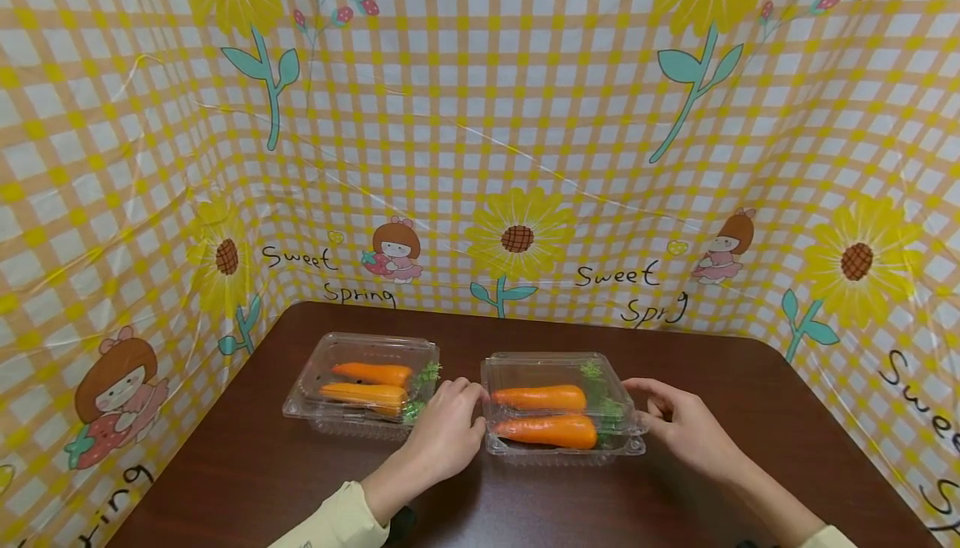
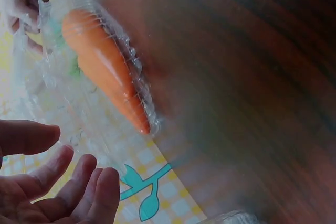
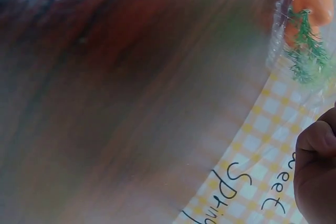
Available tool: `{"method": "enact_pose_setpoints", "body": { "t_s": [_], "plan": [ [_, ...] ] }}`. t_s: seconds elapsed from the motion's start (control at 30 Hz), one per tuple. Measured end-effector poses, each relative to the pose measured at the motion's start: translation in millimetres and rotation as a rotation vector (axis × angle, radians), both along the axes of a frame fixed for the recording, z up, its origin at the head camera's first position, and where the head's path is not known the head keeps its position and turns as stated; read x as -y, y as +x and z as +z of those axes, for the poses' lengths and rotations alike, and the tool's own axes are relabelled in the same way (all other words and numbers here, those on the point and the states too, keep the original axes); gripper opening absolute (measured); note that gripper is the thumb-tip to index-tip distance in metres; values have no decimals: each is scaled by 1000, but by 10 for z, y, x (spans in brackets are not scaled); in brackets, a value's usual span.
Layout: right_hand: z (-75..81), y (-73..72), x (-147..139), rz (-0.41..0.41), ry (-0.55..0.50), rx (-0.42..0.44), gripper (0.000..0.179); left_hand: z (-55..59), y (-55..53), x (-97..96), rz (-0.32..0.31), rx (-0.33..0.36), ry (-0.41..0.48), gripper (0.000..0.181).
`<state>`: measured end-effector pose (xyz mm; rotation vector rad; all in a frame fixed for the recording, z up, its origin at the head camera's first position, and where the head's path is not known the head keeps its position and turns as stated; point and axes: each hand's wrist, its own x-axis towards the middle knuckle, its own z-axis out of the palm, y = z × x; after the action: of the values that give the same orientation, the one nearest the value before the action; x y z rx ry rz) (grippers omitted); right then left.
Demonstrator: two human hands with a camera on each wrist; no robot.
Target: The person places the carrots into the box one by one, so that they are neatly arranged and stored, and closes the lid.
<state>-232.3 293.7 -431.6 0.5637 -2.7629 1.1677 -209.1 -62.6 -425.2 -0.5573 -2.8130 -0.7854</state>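
Observation:
A clear plastic clamshell box [image 1: 562, 449] with its lid down holds two orange carrots [image 1: 547, 430] with green tops. My right hand [image 1: 693, 429] grips that box at its right edge; its curled fingers [image 3: 317, 142] appear only partly in the right wrist view. At the box's left side is my left hand [image 1: 448, 424], its fingers [image 2: 107, 192] relaxed and parted from the thumb in the left wrist view. Whether they touch the plastic I cannot tell. Just left of that hand stands a second clear box [image 1: 300, 408], also with two carrots [image 1: 367, 396] and green tops inside.
Both boxes stand on a dark brown wooden table [image 1: 255, 481]. A yellow checked cloth [image 1: 480, 114] with sunflowers and cartoon figures hangs behind the table and along both sides.

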Motion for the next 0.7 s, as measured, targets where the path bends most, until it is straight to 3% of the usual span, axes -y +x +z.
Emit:
{"method": "enact_pose_setpoints", "body": {
  "t_s": [0.17,0.33,0.53,0.7],
  "plan": [
    [-49,15,-26,8,4,-7,36,-34,24,-14,-4,26,19,14],
    [-84,28,-47,5,-32,41,34,-71,53,-17,11,96,100,18],
    [-75,58,-51,-12,-100,92,35,-125,64,6,52,224,243,30],
    [-31,64,-54,-78,-96,196,45,-164,38,46,9,421,348,31]
  ]
}}
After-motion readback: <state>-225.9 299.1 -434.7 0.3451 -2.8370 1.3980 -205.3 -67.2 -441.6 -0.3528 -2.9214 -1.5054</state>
